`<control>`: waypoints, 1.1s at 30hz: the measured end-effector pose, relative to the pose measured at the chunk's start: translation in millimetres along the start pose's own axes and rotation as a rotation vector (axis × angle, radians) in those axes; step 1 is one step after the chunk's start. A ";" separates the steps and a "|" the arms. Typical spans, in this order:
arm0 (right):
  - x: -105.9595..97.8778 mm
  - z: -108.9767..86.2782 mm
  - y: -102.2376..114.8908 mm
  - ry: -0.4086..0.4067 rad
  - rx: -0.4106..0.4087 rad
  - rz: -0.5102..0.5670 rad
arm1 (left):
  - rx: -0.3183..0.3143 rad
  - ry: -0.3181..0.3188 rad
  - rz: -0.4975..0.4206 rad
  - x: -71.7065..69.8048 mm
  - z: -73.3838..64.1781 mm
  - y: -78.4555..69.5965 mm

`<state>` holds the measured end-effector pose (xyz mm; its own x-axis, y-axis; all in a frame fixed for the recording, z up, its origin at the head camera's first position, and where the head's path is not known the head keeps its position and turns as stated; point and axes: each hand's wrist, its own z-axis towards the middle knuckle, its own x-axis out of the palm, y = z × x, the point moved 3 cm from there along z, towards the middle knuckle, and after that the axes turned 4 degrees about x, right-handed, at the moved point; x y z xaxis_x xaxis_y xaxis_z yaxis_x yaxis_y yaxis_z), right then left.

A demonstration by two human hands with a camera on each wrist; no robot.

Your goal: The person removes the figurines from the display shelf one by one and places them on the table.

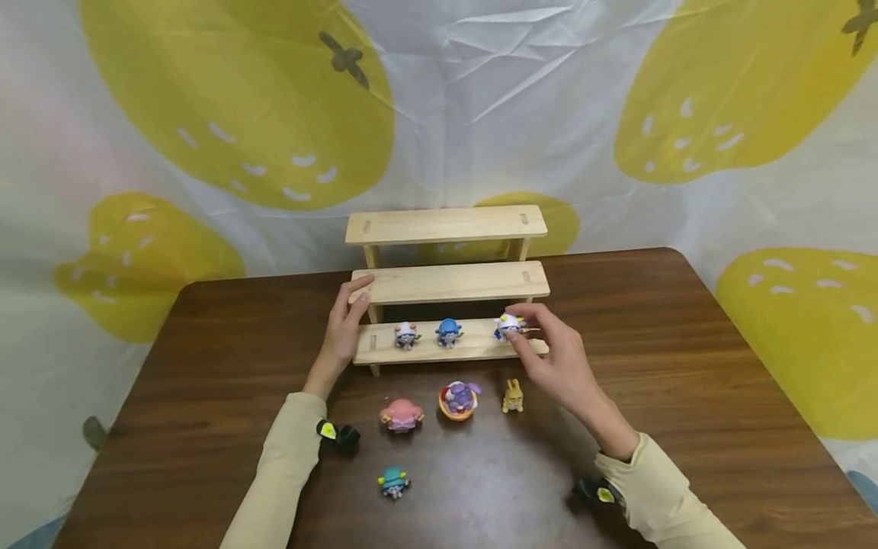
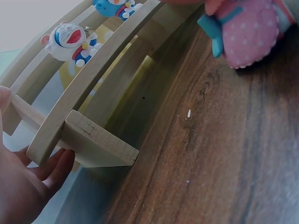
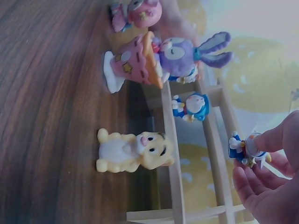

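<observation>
My right hand (image 1: 562, 358) pinches a small Doraemon-like figurine (image 3: 244, 147) in a white hood with yellow horns. It is at the right part of the lowest tier; in the right wrist view it appears raised off the board. My left hand (image 1: 339, 332) holds the left end of the three-tier wooden display shelf (image 1: 446, 284), its fingers (image 2: 60, 170) partly hidden behind the end support. Two similar figurines stand on the lowest tier: one in a white hood with pink ears (image 1: 405, 335), one in a blue hood (image 1: 449, 333).
Before the shelf stand a pink figurine (image 1: 402, 415), a purple long-eared rabbit in a cup (image 1: 458, 399) and a yellow rabbit-like figurine (image 1: 512, 396). Nearer lies a teal-hooded figurine (image 1: 393, 483) on the brown table (image 1: 686, 427). A fruit-patterned curtain (image 1: 439, 99) hangs behind.
</observation>
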<state>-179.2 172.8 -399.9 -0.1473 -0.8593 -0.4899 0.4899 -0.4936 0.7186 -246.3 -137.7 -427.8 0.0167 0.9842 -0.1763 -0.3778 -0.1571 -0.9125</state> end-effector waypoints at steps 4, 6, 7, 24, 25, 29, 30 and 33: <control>-1.6 0.4 7.6 -0.019 -0.034 0.003 | 0.011 -0.002 0.004 -0.7 1.3 1.4; -2.4 0.4 11.1 -0.023 -0.046 0.007 | 0.021 -0.009 0.002 -1.2 4.0 11.3; -2.7 0.3 12.8 -0.023 -0.047 0.010 | 0.025 -0.012 -0.002 -1.5 5.3 16.9; -7.7 -9.1 41.6 -0.030 -0.138 0.050 | 0.055 -0.020 -0.020 -0.6 9.9 44.8; -7.8 -9.6 43.2 -0.034 -0.147 0.052 | 0.051 -0.019 -0.018 -0.6 9.9 44.8; -8.0 -11.3 49.1 -0.041 -0.173 0.069 | 0.041 -0.020 -0.009 -0.7 9.2 44.5; -7.9 -11.8 50.5 -0.037 -0.176 0.075 | 0.042 -0.021 -0.010 -0.8 9.1 44.4; -8.0 -13.3 54.0 -0.017 -0.168 0.094 | 0.045 -0.024 -0.016 -1.0 9.3 45.2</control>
<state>-140.2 154.9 -363.8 -0.1082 -0.9033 -0.4151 0.6388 -0.3832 0.6672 -272.0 -145.1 -465.4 0.0011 0.9884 -0.1521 -0.4190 -0.1377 -0.8975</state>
